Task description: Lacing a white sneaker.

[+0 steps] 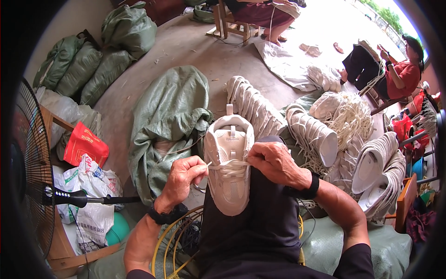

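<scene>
A cream-white sneaker [228, 197] rests on my dark-trousered knee, its toe toward me and its tongue and heel loop pointing away. White laces [230, 173] cross its lower eyelet rows; the upper part of the opening is unlaced. At the shoe's left edge, my left hand [182, 176] is closed in a pinch on one end of the shoelace. My right hand [274, 162] is closed at the right edge, with fingers gripping the lace where it comes out of the shoe. The exact fingertip grip on the right is partly hidden. Both wrists wear black bands.
Nested rows of white shoe uppers [253, 107] and a heap of loose laces [348, 118] lie ahead and right. A green woven sack [169, 121] sits left of the shoe. A black fan [32, 172] stands at far left. A person in red [402, 79] sits far right.
</scene>
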`<action>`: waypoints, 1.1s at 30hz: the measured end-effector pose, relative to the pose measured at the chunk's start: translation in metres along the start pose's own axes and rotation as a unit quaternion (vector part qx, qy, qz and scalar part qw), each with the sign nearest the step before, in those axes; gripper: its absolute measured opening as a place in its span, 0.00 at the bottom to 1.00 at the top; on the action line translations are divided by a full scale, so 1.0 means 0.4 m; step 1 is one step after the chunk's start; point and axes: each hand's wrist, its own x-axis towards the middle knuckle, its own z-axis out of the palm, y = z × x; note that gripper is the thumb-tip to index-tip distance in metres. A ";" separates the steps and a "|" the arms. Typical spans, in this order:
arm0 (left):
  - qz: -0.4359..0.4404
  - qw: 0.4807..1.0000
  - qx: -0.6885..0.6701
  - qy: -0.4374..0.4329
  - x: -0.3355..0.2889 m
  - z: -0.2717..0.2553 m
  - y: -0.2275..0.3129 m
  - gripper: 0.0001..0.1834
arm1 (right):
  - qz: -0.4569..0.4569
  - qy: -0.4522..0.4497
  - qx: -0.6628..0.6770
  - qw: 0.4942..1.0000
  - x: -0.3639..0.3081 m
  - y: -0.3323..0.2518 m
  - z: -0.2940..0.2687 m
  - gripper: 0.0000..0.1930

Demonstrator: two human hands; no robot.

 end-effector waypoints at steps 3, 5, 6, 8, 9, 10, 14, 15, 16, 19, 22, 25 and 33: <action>0.023 0.999 0.041 0.026 0.014 0.004 0.006 0.13 | 0.011 -0.007 -0.016 1.000 0.001 -0.003 0.001 0.07; 0.048 0.996 0.069 0.011 0.024 0.013 0.005 0.13 | -0.006 0.000 -0.013 1.000 0.000 -0.005 0.001 0.07; 0.063 0.994 0.088 0.016 0.027 0.020 0.004 0.13 | 0.008 0.001 -0.014 1.000 -0.001 -0.006 0.001 0.07; 0.063 0.993 0.100 0.025 0.029 0.028 0.004 0.13 | -0.002 0.004 -0.012 1.000 -0.003 -0.006 -0.001 0.07; 0.060 0.990 0.118 0.039 0.029 0.030 0.005 0.13 | 0.008 -0.004 -0.012 1.000 -0.004 -0.006 -0.002 0.06; 0.064 0.991 0.113 0.037 0.030 0.030 0.008 0.13 | 0.000 -0.001 -0.011 1.000 -0.004 -0.006 -0.002 0.06; 0.113 0.966 0.230 0.031 0.043 0.026 0.022 0.11 | -0.018 0.008 -0.023 1.000 -0.001 -0.007 0.004 0.06; 0.142 0.945 0.292 0.025 0.049 0.026 0.027 0.10 | -0.023 0.015 -0.034 0.999 -0.001 -0.009 0.004 0.05; 0.203 0.915 0.348 0.013 0.051 0.025 0.032 0.10 | -0.036 0.017 -0.031 0.999 -0.002 -0.011 0.004 0.05; 0.212 0.876 0.433 0.031 0.059 0.024 0.051 0.08 | -0.098 0.023 -0.152 0.983 -0.005 -0.019 -0.009 0.04; 0.289 0.810 0.510 0.001 0.066 0.027 0.076 0.07 | -0.173 -0.042 -0.247 0.952 0.007 -0.017 -0.030 0.12; 0.227 0.831 0.506 0.044 0.070 0.034 0.100 0.06 | -0.275 0.070 -0.246 0.927 0.028 -0.015 -0.031 0.15; 0.350 0.758 0.533 -0.137 0.116 -0.023 0.141 0.13 | -0.282 -0.099 -0.169 0.939 0.076 0.013 -0.079 0.09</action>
